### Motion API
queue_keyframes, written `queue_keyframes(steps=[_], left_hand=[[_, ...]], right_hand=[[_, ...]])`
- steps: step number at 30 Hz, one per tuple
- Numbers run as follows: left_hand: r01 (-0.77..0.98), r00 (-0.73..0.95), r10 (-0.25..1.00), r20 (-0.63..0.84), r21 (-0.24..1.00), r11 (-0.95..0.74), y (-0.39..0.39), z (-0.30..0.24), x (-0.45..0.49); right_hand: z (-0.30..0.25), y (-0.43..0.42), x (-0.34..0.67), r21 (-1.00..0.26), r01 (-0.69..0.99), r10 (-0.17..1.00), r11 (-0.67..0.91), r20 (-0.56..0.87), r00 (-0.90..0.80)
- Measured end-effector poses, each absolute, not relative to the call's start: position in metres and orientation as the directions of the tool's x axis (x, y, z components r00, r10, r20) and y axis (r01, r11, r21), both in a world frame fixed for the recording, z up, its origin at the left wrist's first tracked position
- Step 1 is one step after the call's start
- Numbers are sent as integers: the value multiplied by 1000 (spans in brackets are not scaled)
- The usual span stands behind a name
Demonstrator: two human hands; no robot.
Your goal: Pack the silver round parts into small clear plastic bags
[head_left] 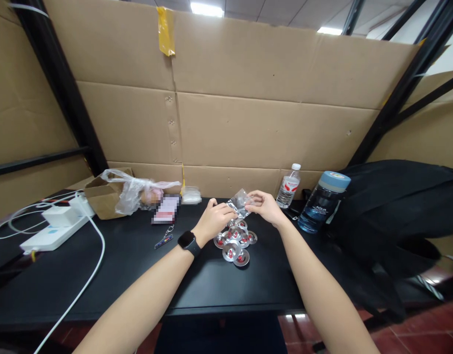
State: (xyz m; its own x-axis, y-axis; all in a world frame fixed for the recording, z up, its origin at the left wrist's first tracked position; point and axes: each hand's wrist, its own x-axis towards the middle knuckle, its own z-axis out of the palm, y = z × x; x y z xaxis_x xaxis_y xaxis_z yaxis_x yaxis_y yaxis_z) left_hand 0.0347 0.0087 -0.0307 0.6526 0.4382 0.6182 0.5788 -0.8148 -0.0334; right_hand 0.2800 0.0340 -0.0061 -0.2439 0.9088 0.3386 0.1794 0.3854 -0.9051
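Between my two hands is a small clear plastic bag (240, 202), lifted a little above the black table. My left hand (216, 216), with a black watch on its wrist, has its fingers on the bag's left edge. On the other side, my right hand (265, 206) pinches the bag's right edge. Whether anything lies inside the bag I cannot make out. Just below the hands, several round silvery metal discs (232, 250) with red centres lie in an overlapping pile on the table, partly hidden by the left hand.
At the right stand a small water bottle (289, 187), a large blue-lidded bottle (322, 201) and a black backpack (392, 221). Leftward lie a keychain (163, 241), a blurred-out flat item (166, 210), a cardboard box (104, 199) and a white power strip (57, 233) with cables. Cardboard walls the back.
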Motion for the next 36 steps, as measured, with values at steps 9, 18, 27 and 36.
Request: queue_keyframes(steps=[9,18,27,36], left_hand=[[589,646,455,612,-21,-808,2,-31,36],[573,656,440,613,-25,-819,3,-32,37],[764,451,571,685,34,-645,23,-29,16],[970,94,817,570,133,-204,69,-53,-57]], right_hand=[[-10,23,264,-906,190,860,377,267,-435],[-13,28,267,-869,265,864,418,291,-410],[-14,30,264,-858,257,878,445,362,-312],[-25,41,271,-792,383,874,475,376,-308]])
